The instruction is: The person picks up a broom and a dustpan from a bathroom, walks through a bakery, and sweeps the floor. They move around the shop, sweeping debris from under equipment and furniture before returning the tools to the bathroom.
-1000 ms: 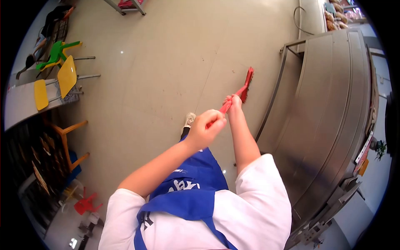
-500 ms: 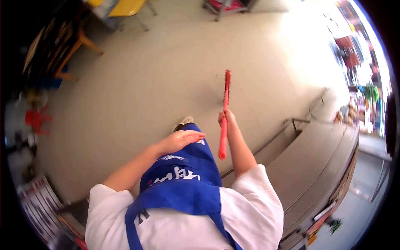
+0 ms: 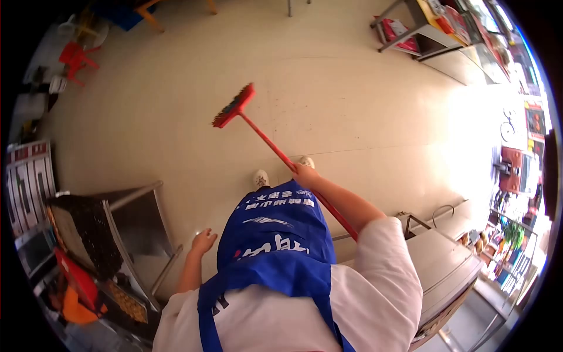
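Note:
A red broom [image 3: 265,139] stretches out ahead of me over the pale floor. Its bristled head [image 3: 234,105] is tilted, with dark bristles along the far-left side. My right hand [image 3: 305,176] is wrapped round the handle in front of my blue apron [image 3: 275,226], and the handle's rear end passes beneath my right forearm. My left hand [image 3: 203,242] hangs at my left side with loosely bent fingers and nothing in it, close to a metal-framed table [image 3: 141,220].
On the right stands a long grey counter [image 3: 437,258]. A small red stool [image 3: 76,58] is at the upper left. At the upper right, a metal-legged table [image 3: 404,29] has a pink bundle on its lower shelf. Bright floor lies toward the doorway side.
The broom has swung from pointing straight ahead to reaching forward-left, its head now seen broadside. My left hand has dropped from before the apron to my side. My view has turned rightward.

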